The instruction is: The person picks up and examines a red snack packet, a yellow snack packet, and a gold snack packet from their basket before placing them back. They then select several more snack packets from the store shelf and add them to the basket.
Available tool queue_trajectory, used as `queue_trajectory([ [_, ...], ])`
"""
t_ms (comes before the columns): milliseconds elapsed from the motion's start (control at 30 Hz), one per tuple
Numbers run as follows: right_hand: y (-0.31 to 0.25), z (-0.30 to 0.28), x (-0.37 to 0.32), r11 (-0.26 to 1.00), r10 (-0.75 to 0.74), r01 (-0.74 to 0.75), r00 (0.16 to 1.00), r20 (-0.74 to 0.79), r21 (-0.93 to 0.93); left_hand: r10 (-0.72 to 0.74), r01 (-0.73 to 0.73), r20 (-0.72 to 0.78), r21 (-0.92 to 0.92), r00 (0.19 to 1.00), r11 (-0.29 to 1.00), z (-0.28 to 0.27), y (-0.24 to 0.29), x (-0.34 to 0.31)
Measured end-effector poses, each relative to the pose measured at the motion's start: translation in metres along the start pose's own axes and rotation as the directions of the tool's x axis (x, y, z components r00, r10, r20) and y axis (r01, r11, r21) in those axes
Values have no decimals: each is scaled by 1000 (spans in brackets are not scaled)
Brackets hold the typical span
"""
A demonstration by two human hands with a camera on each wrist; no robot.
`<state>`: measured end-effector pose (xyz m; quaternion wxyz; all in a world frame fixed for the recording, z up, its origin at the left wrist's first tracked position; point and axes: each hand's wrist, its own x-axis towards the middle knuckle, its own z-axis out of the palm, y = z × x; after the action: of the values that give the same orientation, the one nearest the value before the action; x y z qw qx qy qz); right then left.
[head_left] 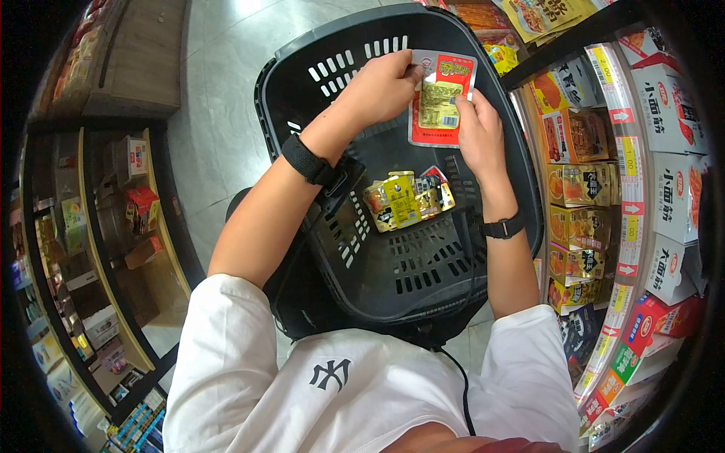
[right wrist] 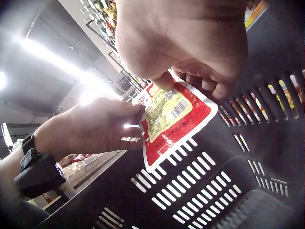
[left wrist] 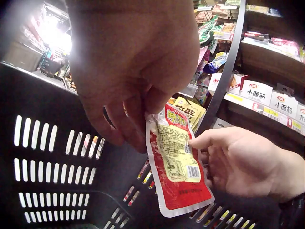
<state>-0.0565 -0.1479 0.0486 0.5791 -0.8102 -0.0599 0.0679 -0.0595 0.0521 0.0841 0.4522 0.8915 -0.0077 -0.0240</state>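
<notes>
Both hands pinch a red packet over a black basket: left hand at the upper corner, right hand along the side. It's a shop aisle, grey tiled floor, stocked shelves alongside. Gold packets lie in the basket (their print is too small to read), and the fingertips behind the packet are hidden.

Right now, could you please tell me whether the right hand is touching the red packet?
Touching. The head view shows the right hand pinching the red packet at its side edge, thumb on the printed face.
</notes>
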Motion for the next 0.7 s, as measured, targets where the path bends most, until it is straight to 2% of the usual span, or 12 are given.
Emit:
queue_trajectory([
  [233, 2, 0, 0, 1000, 1, -1, 1000, -1, -6, 17, -17, -3, -47, 1000, 999, 2, -4, 1],
  [467, -2, -2, -1, 999, 10, -10, 1000, 2, -40, 23, -23, -11, 10, 1000, 1000, 0, 0, 0],
  [567, -7, 5, -4, 998, -65, 65, 982, -179, -4, 76, -75, -54, 28, 996, 997, 2, -3, 3],
  [667, -8, 0, -3, 990, -139, 141, 979, -148, 1, 60, -62, -76, -24, 995, 998, 1, 1, 3],
  [700, -8, 0, -3, 988, -142, 146, 987, -79, 42, 32, -36, -60, -64, 998, 997, -3, 10, 1],
])
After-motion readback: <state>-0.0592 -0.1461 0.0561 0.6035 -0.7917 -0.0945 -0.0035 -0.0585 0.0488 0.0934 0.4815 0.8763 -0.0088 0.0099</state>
